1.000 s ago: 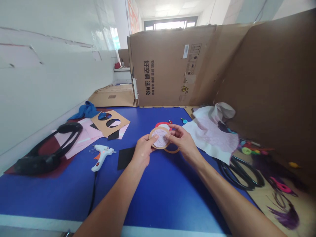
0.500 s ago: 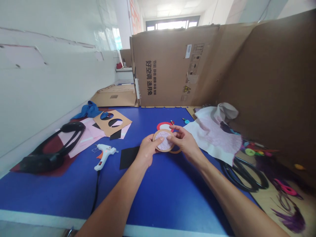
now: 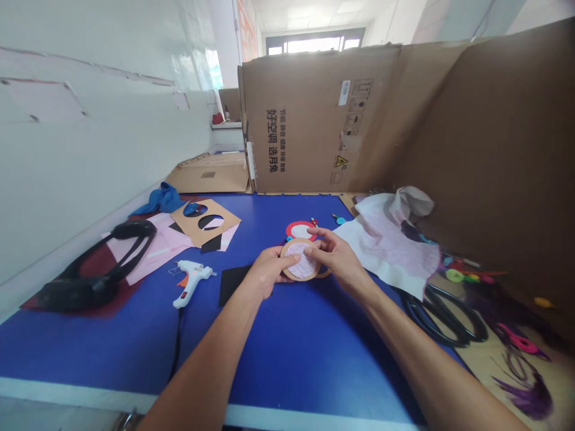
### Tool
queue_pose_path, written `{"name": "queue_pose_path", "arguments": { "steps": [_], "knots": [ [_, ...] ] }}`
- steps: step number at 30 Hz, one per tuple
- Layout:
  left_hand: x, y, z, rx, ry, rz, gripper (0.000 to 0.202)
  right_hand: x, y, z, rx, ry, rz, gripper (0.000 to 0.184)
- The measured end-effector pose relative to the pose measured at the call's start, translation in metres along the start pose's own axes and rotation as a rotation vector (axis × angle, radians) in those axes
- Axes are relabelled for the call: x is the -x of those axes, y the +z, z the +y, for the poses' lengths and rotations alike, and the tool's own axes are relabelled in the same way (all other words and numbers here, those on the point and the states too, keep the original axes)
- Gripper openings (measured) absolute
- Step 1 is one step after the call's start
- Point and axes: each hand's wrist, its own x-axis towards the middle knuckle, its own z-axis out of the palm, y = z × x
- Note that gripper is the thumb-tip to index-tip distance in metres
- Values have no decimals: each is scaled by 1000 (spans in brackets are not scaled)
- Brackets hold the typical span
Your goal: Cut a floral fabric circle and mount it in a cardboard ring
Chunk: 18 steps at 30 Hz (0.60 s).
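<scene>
Between my two hands is a round disc [image 3: 300, 269] with a tan cardboard-like rim and a pale, line-patterned face. My left hand [image 3: 269, 266] is closed on its left side, the thumb lying over the face. On the right, my right hand [image 3: 330, 254] pinches the edge with thumb and fingers, its index finger stretched out past the rim. Just beyond lies a red ring with a white centre [image 3: 300, 230], partly covered by the disc. Part of a tan ring [image 3: 324, 273] shows under my right hand. A black sheet [image 3: 233, 284] lies beside my left wrist.
A white glue gun [image 3: 192, 281] with a black cord lies left on the blue table. Behind it are cardboard with round holes [image 3: 192, 230] and a black headset [image 3: 96, 269]. White cloth [image 3: 390, 239] and black tubing [image 3: 444, 320] lie right. Large cardboard [image 3: 309, 131] stands behind.
The disc has shifted slightly toward me and tilted, showing a small blue piece by the red ring. Both hands keep their hold.
</scene>
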Motion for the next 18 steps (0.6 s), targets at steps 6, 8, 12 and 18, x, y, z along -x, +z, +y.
{"name": "queue_pose_path", "arguments": {
  "steps": [6, 8, 12, 18],
  "knots": [
    [2, 2, 1, -47, -18, 0, 38, 1, -1, 2, 22, -2, -30, 64],
    [2, 2, 1, -50, -19, -4, 40, 1, -1, 3, 30, -3, -33, 65],
    [2, 1, 0, -29, -1, 13, 40, 2, 0, 2, 17, 8, -35, 65],
    [-1, 1, 3, 122, 78, 192, 31, 3, 5, -1, 37, 34, -59, 61]
  ]
}}
